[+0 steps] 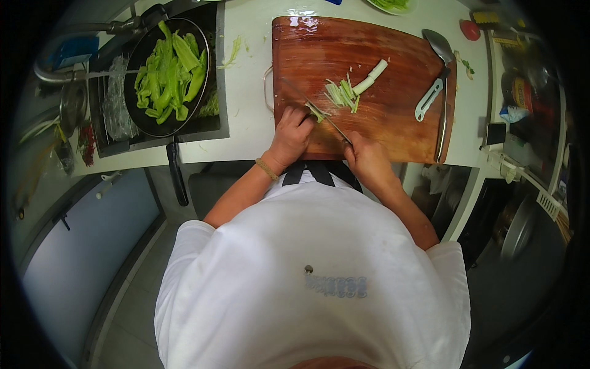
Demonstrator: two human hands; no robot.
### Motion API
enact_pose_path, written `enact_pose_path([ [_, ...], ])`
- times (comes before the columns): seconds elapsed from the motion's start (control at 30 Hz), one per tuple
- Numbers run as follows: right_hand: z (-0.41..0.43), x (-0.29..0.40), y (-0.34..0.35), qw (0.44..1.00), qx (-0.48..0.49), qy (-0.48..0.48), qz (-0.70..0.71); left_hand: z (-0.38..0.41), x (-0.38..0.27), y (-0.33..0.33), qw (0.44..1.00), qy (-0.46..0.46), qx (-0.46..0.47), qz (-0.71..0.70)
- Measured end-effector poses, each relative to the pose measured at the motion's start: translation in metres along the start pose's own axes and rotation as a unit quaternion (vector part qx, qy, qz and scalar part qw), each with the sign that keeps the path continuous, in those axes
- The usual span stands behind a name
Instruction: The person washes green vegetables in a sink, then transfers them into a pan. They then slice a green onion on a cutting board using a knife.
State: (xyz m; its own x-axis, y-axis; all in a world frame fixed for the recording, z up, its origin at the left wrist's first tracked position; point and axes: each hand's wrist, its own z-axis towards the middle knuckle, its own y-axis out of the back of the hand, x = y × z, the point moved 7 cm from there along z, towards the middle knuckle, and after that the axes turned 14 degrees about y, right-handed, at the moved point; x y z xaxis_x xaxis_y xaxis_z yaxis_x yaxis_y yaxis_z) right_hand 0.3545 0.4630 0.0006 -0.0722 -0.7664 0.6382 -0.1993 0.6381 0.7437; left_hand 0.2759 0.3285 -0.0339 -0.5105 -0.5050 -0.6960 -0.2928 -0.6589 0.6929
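My right hand [368,159] is closed round the handle of a kitchen knife [333,125], whose blade points up and left over the wooden cutting board [392,50]. Against the blade's left side, my left hand [292,131] holds a piece of green onion [315,113] down on the board; its fingers are bent and partly hide the piece. Cut green onion strips [341,94] lie in a small pile beyond the blade. Thick white stalk pieces [371,78] rest beside that pile.
At the left, a frying pan [207,92] of green peppers sits over the sink, with water running from a faucet [60,76]. A metal spatula [438,44] and a grey-handled peeler or knife [428,100] lie on the board's right side. A red item [469,30] is beyond.
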Motion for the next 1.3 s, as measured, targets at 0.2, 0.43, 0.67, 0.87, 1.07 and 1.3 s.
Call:
enact_pose_path([
  [0.2, -0.001, -0.005, -0.007, 0.998, 0.04, -0.01, -0.039, 0.0, -0.003, -0.002, 1.0, -0.005, -0.022, 0.019],
  [0.43, 0.003, -0.014, -0.006, 0.999, 0.034, -0.022, -0.029, 0.008, -0.006, -0.001, 0.999, -0.006, -0.018, 0.048],
  [0.67, 0.001, -0.014, -0.004, 0.999, 0.034, -0.025, -0.018, 0.011, -0.001, -0.005, 0.999, -0.002, -0.009, 0.037],
  [0.87, 0.004, -0.014, 0.0, 0.997, 0.059, -0.032, -0.029, 0.012, 0.002, -0.006, 1.0, 0.0, -0.005, 0.029],
  [1.07, 0.006, -0.009, 0.0, 0.991, 0.109, -0.051, -0.053, 0.016, -0.003, -0.004, 1.0, -0.004, -0.014, 0.02],
  [1.3, 0.02, -0.003, -0.006, 0.992, 0.092, -0.07, -0.051, 0.016, -0.004, -0.004, 0.999, -0.011, -0.025, 0.031],
])
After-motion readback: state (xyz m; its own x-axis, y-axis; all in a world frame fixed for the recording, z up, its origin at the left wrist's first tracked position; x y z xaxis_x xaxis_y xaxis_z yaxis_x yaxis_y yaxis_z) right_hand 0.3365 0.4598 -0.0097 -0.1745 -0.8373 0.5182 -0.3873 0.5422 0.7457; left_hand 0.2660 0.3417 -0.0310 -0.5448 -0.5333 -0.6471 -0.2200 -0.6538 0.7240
